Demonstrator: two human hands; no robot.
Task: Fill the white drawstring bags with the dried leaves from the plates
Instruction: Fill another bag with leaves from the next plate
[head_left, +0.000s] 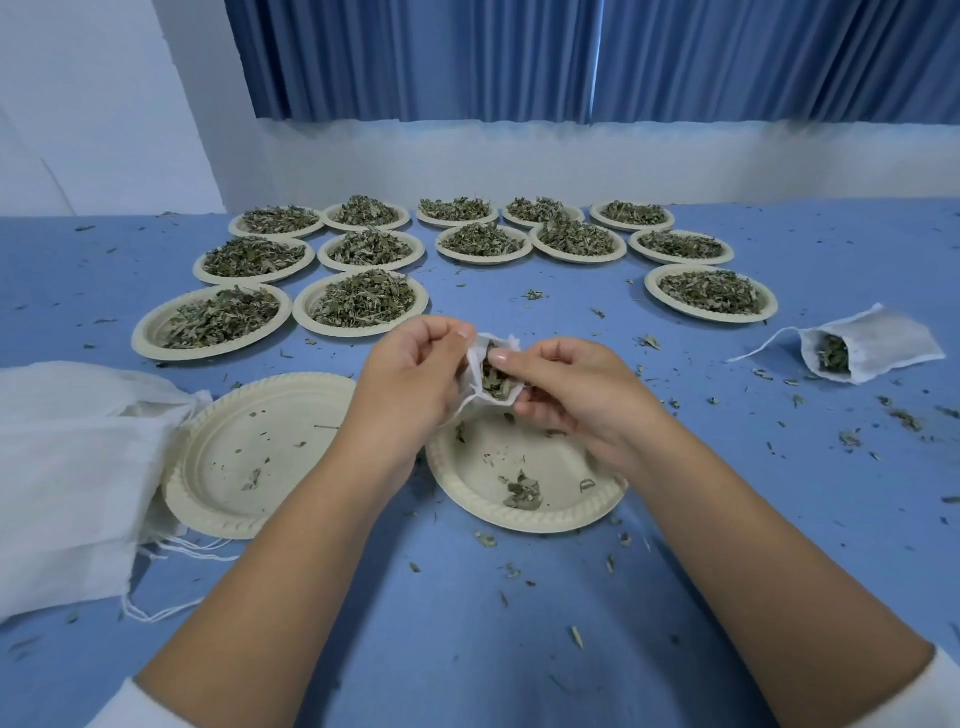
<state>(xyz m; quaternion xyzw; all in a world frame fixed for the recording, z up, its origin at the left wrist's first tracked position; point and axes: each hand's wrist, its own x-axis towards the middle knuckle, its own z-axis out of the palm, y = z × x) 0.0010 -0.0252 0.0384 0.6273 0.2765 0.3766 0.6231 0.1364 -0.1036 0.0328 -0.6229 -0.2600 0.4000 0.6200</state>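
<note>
My left hand (410, 374) pinches the mouth of a white bag (493, 389) above the near plate (519, 499), which is almost bare. My right hand (576, 395) grips its other edge, thumb at the leaves. One filled bag (872, 353) lies right. Thirteen far plates (363, 304) are heaped, so most work is left.

We see a person's left hand (410, 374) and right hand (576, 400), with forearms (291, 561) bare. A white left sleeve (124, 709) shows in the lower left corner, a white right sleeve (935, 696) in the lower right. Visible nails (498, 356) are short and pale.
</note>
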